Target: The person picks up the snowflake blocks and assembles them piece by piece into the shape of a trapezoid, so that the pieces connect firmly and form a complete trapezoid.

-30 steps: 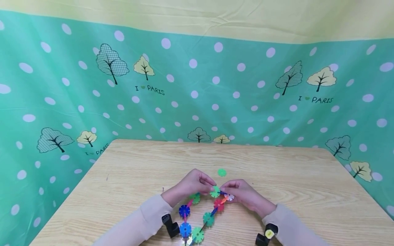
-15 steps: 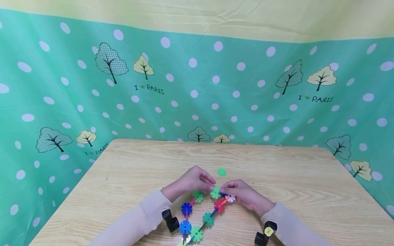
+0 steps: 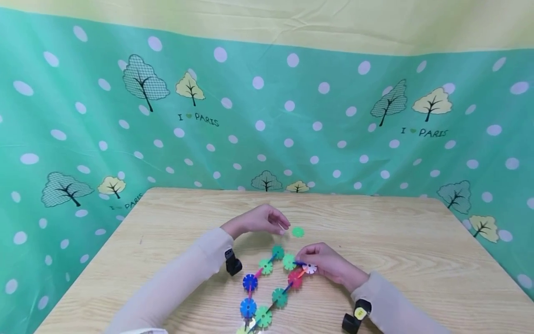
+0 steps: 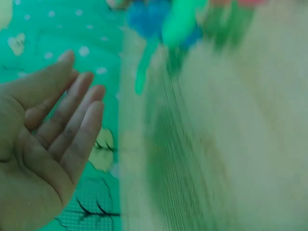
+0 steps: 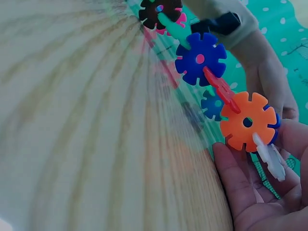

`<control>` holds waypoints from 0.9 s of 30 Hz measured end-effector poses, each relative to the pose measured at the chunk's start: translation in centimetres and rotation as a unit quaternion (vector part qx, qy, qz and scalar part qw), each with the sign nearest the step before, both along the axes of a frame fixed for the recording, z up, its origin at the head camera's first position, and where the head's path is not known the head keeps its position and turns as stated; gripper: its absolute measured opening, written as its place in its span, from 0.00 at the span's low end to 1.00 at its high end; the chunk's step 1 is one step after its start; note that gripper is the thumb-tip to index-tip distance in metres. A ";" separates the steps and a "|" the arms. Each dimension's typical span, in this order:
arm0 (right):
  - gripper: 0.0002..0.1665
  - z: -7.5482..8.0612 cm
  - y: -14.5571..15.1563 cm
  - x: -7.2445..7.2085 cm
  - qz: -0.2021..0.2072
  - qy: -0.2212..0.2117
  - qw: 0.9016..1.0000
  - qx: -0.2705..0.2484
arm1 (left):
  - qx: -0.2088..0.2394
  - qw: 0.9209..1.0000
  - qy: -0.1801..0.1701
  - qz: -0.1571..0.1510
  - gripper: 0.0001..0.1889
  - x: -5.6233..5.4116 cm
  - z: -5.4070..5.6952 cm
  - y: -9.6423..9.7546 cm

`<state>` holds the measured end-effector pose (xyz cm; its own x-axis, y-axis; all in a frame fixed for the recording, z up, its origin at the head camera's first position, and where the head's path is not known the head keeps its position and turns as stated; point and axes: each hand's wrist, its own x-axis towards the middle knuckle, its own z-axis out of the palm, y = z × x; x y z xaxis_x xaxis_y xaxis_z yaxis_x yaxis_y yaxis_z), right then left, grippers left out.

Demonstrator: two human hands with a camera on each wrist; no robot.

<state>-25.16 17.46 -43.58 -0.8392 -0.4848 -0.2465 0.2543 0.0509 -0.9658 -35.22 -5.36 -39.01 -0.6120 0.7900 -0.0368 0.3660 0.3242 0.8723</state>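
Note:
A chain of notched plastic snowflake discs lies in a long loop on the table, its colours mixed. At its far end, a teal disc and a light green disc sit side by side with a small gap. My right hand pinches the chain by the light green disc, around a dark blue disc and beside a white disc. An orange disc shows by its fingers in the right wrist view. My left hand is off the chain, fingers relaxed, left of a loose green disc.
The wooden table runs back to a green dotted curtain. Black wrist cameras sit on both sleeves, the left one close beside the chain. The chain's near end reaches the bottom of the head view.
My left hand has let go of the chain and moved up and away toward the loose green disc, uncovering the teal disc. My right hand keeps its hold in nearly the same place.

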 end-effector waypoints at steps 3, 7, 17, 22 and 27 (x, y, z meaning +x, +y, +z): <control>0.07 -0.1 -0.1 0.0 0.001 0.002 1.000 0.005 | -0.021 1.000 0.017 -0.012 0.15 -1.2 -0.5 0.5; 0.07 -0.1 -0.1 0.0 -0.002 -0.001 1.000 0.009 | -0.038 0.999 0.022 -0.030 0.16 -1.9 -1.0 1.4; 0.05 0.2 0.0 0.0 0.003 -0.004 1.000 0.011 | -0.054 0.998 0.035 -0.004 0.16 -3.4 -3.0 3.0; 0.05 0.3 0.2 -0.1 0.014 -0.001 1.000 0.005 | -0.050 0.997 0.038 -0.039 0.18 -3.6 -3.5 3.4; 0.05 0.3 0.3 -0.3 0.016 0.000 1.000 0.004 | -0.051 0.996 0.052 -0.055 0.18 -3.8 -3.8 4.1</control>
